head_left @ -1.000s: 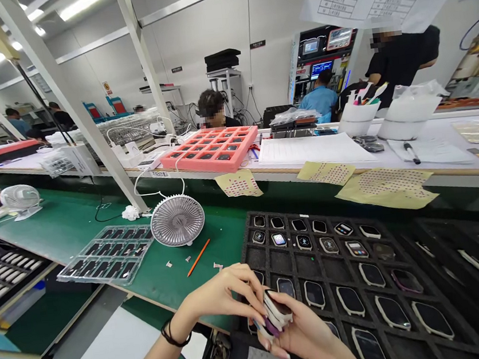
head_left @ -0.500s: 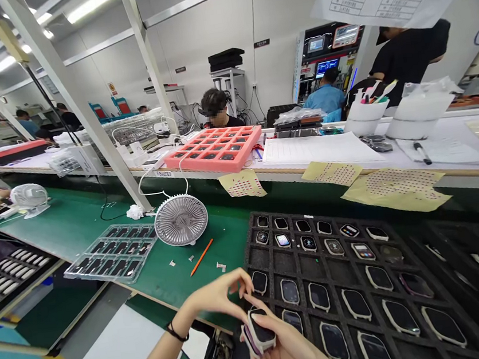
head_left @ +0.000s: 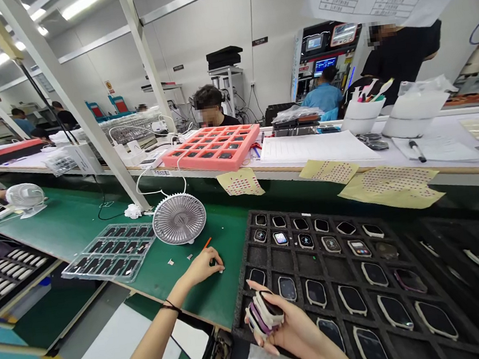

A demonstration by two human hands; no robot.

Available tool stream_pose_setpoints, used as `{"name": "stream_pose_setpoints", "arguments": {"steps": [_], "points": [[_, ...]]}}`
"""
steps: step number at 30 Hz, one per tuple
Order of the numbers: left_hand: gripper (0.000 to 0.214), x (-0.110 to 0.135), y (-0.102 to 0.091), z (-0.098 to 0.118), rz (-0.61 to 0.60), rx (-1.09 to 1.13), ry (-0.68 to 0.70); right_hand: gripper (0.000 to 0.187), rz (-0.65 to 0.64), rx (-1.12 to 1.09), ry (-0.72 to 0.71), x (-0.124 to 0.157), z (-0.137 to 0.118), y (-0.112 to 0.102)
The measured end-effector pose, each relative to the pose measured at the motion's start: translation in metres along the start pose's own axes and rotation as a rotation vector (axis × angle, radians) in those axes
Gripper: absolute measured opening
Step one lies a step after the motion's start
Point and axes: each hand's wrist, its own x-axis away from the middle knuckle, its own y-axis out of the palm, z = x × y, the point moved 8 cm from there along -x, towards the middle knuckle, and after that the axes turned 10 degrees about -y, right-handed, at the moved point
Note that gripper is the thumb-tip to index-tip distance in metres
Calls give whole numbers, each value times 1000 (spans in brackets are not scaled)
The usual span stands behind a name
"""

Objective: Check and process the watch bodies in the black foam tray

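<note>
My right hand (head_left: 292, 330) is closed around a small stack of watch bodies (head_left: 264, 312), held over the near left corner of a black foam tray (head_left: 248, 257). The tray's cells hold several watch bodies with dark screens. My left hand (head_left: 203, 264) reaches out onto the green mat (head_left: 75, 221), fingers pinched at a small pale piece (head_left: 221, 270) beside an orange pencil (head_left: 207, 242). A dark band is on my left wrist.
A small white fan (head_left: 179, 218) and a clear plastic tray (head_left: 109, 254) of dark parts sit on the mat to the left. A pink tray (head_left: 214, 148), papers and yellow sticker sheets (head_left: 391, 187) lie on the raised shelf. Other people work behind and at far left.
My left hand left the watch stack and moved forward and left onto the mat, to the small piece. My right hand kept the stack, shifting slightly.
</note>
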Motion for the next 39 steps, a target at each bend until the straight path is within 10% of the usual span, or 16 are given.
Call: {"name": "stream_pose_setpoints", "arguments": {"steps": [7,14,29,39], "points": [[21,26,-19,60,58,173,62,68,-72,-73,50,-3,-7,5],[10,80,-18,158,-60,518,504,37,-150,-94,93,-2,-5,16],[20,68,4,173,-393,480,484,38,-200,-59,164,16,-5,21],[39,34,41,194,-557,436,467,43,-37,156,88,29,-35,-20]]}}
